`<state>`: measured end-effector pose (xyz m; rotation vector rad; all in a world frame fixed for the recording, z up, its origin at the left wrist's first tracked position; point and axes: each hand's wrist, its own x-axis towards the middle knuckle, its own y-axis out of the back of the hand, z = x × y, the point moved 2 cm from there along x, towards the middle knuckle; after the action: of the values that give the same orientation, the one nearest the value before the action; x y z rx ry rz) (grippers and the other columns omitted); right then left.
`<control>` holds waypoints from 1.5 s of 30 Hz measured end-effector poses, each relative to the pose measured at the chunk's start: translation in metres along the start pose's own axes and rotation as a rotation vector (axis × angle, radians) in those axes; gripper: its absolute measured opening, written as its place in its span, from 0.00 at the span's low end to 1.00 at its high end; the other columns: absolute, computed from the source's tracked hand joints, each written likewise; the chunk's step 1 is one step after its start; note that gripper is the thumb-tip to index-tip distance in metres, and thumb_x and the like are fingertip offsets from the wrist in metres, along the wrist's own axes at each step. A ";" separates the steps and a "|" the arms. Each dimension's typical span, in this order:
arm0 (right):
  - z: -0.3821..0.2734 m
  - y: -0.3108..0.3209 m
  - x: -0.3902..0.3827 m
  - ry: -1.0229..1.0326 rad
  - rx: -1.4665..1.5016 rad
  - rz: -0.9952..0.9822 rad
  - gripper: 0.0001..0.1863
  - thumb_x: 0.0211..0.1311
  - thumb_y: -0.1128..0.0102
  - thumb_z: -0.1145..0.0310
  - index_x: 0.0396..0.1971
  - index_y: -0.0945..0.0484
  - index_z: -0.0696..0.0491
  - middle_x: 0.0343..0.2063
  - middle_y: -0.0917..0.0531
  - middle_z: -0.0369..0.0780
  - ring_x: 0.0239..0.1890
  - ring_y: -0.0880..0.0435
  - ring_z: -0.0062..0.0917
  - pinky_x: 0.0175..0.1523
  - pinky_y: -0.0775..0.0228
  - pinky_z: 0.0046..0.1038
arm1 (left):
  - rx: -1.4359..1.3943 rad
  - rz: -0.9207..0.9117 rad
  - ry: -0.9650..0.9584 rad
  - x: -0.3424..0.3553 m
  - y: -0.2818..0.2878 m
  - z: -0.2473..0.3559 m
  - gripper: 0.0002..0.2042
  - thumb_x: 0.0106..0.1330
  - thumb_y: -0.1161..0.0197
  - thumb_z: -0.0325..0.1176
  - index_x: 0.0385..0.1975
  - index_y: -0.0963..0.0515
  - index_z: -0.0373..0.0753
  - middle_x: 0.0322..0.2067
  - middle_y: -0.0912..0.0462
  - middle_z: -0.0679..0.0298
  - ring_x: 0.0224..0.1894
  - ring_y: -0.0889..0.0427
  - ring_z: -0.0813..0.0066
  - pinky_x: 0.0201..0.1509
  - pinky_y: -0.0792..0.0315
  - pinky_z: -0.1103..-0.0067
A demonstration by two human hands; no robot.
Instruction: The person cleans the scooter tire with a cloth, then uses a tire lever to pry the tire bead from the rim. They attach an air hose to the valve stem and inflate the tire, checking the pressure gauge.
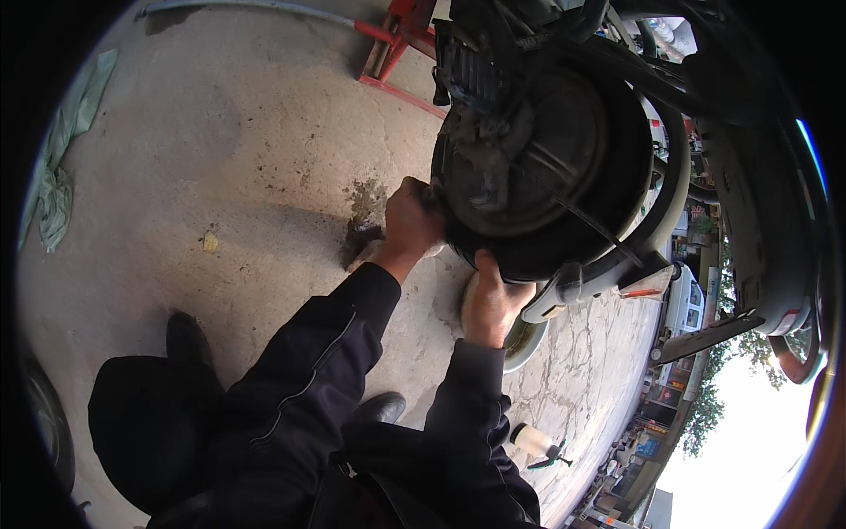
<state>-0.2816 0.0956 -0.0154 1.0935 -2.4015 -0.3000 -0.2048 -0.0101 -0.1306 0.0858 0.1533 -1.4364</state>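
A black scooter tire [617, 141] with a dirty dark hub [564, 150] fills the upper middle of the view, under a dark engine casing [471, 70]. My left hand [414, 216] is closed on the tire's left side. My right hand [493, 300] grips the lower edge of the tire, thumb on the rubber. Just below and right of the right hand, a pale basin [533, 348] holding murky liquid is partly hidden by my arm and the wheel. A curved fender piece [555, 295] sits beside my right hand.
A red metal stand [379, 62] with a long bar is at the top. Green sheeting [62, 176] lies at the left, above a partly seen tire [48, 423]. A spray bottle [533, 441] is at lower right. Beyond are a white vehicle [683, 304] and storefronts.
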 end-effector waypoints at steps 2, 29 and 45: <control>-0.003 0.006 0.001 -0.105 0.039 -0.007 0.25 0.52 0.31 0.80 0.53 0.22 0.63 0.50 0.18 0.40 0.54 0.22 0.24 0.63 0.33 0.29 | 0.058 0.003 -0.049 0.020 -0.004 -0.007 0.11 0.58 0.34 0.31 0.35 0.23 0.30 0.32 0.15 0.42 0.39 0.14 0.41 0.44 0.22 0.59; 0.002 -0.003 -0.001 -0.082 0.064 0.021 0.21 0.51 0.31 0.82 0.48 0.19 0.64 0.46 0.15 0.39 0.47 0.18 0.23 0.58 0.29 0.25 | -0.005 -0.024 0.044 -0.021 0.006 0.006 0.13 0.58 0.30 0.34 0.34 0.22 0.30 0.32 0.15 0.42 0.38 0.13 0.44 0.43 0.21 0.63; 0.025 -0.016 -0.017 0.019 0.164 -0.002 0.39 0.58 0.23 0.76 0.66 0.35 0.65 0.60 0.23 0.47 0.60 0.23 0.31 0.68 0.32 0.31 | -0.064 -0.098 0.059 -0.017 0.020 0.006 0.15 0.58 0.29 0.35 0.34 0.22 0.29 0.33 0.15 0.44 0.39 0.14 0.53 0.44 0.22 0.66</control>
<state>-0.2748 0.0980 -0.0488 1.1646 -2.4427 -0.0942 -0.1869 0.0081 -0.1222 0.0694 0.2551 -1.5263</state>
